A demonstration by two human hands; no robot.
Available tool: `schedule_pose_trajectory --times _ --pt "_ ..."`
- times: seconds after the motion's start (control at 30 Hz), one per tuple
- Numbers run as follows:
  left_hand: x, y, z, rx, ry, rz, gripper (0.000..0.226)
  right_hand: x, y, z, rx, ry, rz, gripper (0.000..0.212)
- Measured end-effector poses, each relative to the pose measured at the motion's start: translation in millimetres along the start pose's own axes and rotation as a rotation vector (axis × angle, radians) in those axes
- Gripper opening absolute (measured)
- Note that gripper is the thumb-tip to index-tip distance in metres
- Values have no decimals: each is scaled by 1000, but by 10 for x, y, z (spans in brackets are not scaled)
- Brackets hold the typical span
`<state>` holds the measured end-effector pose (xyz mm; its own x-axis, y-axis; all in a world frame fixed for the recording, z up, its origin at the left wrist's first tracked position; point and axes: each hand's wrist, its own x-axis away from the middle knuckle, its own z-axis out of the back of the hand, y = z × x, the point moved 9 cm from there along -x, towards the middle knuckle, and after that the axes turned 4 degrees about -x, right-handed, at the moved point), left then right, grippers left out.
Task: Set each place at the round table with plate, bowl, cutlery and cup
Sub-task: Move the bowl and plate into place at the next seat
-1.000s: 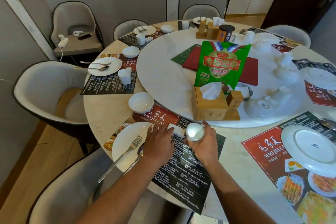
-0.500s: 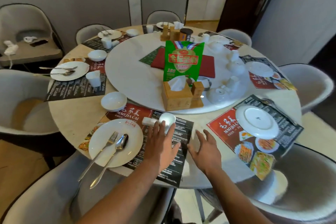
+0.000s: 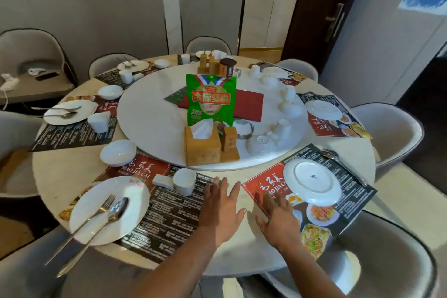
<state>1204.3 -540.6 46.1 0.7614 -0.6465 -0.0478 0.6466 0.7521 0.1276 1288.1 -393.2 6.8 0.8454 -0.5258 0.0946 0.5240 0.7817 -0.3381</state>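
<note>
Left hand (image 3: 221,208) held flat, fingers spread, nothing gripped, over the near table edge (image 3: 242,253), right hand (image 3: 275,219) likewise open and empty beside the upturned plate (image 3: 312,181), white cup (image 3: 184,181) placed just left of the left hand

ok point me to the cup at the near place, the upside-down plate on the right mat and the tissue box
cup (image 3: 184,181), head view, on its side wall
upside-down plate (image 3: 312,181), head view, on its raised base
tissue box (image 3: 202,150), head view, on its wooden front face
</note>
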Motion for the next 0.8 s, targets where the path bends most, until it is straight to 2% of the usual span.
schedule_pose_trajectory --times 0.2,0.37,0.67,0.8 --pt "-289 516 -260 10 -45 79 70 -330 575 179 63 -30 7 73" --pt "-529 850 -314 -26 -72 59 71 -563 806 357 61 -50 17 73" --pt "-1384 792 -306 -179 -35 3 72 -1082 823 369 154 -115 42 76" --pt "-1847 688 -438 -266 -59 -60 84 -1382 762 302 193 -146 55 75"
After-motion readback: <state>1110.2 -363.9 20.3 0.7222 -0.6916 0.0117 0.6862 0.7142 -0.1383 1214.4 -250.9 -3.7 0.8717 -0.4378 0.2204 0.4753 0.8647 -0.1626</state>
